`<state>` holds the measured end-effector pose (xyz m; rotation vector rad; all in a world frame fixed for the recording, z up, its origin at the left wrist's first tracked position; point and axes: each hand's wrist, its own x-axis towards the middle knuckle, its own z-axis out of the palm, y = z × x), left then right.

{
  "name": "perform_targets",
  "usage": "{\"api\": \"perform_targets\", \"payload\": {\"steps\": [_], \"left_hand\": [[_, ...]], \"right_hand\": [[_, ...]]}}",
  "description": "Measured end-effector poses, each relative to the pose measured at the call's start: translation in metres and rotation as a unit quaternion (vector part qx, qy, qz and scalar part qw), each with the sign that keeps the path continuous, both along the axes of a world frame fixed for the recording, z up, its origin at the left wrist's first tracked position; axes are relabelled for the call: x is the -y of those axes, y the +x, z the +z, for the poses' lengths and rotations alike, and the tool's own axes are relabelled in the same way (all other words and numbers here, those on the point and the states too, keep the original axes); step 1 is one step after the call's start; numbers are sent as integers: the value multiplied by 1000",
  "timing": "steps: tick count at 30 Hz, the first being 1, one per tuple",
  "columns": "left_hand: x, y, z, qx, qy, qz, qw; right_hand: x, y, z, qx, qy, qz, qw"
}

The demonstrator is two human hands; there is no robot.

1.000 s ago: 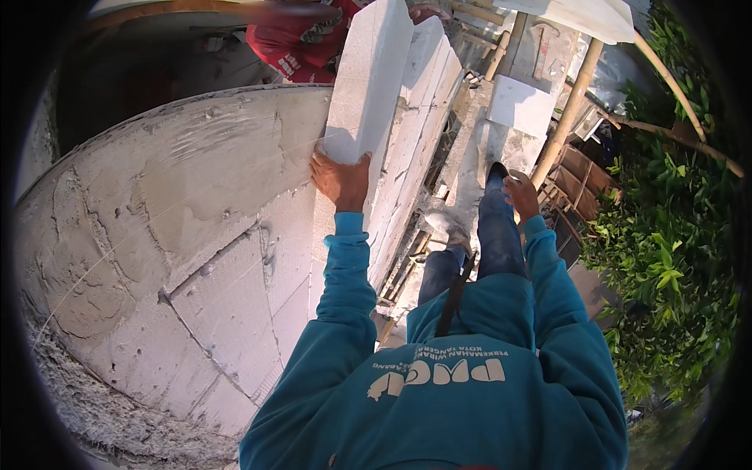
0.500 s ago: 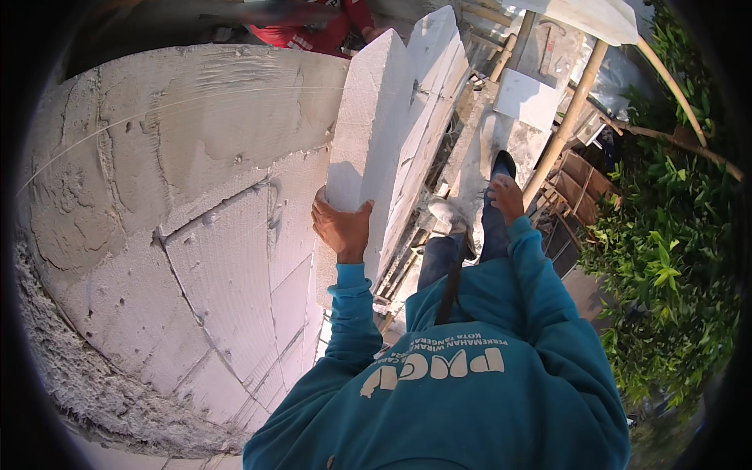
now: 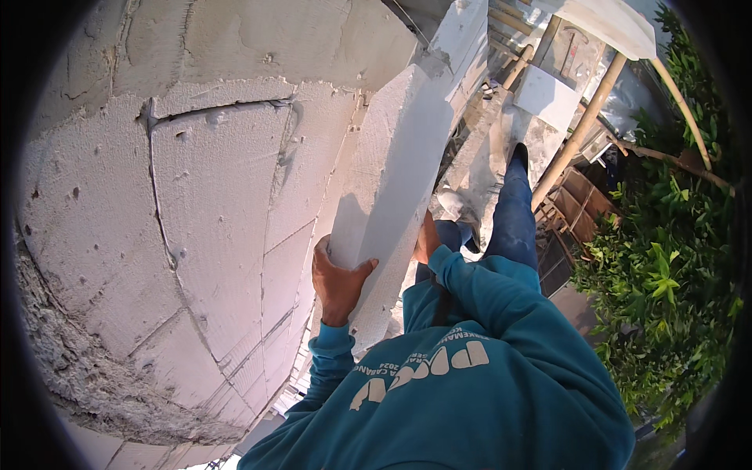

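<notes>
The white block (image 3: 384,176) bars the way between the left hand (image 3: 339,283) and right hand (image 3: 425,240). Left of the hands, the air over the wall (image 3: 219,188) is open. Ahead of the right hand, a gap runs between block and right leg (image 3: 513,215); farther right stand 1 slanting pole (image 3: 583,121) and foliage (image 3: 658,270).

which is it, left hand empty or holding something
Not empty: the left hand clasps the white block, thumb over one face, fingers at its left edge.
</notes>
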<state>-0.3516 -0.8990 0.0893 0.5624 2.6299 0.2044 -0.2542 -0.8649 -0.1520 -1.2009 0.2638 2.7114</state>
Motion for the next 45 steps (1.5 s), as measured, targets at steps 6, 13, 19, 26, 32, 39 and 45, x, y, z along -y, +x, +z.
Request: {"api": "perform_targets", "payload": {"steps": [6,13,19,26,32,39,45], "left_hand": [[29,-26,4,132,19,-23,991],[17,-65,-45,327,19,-82,941],[-43,-70,-144,474,-60,-104,872],[-117,-37,-304,596,-166,-111,778],[-172,10,-421,496,-181,-284,800],[-155,13,-495,221,-24,-376,900],[-117,6,-539,226,51,-266,936]], "right_hand": [[40,32,17,-13,-92,-62,994],[29,89,66,-3,-91,-146,985],[2,116,52,140,3,-123,982],[-42,153,-42,223,72,-176,956],[-90,180,-136,372,59,-156,913],[-152,172,-273,579,16,-225,783],[-213,172,-361,626,-45,-201,752]]}}
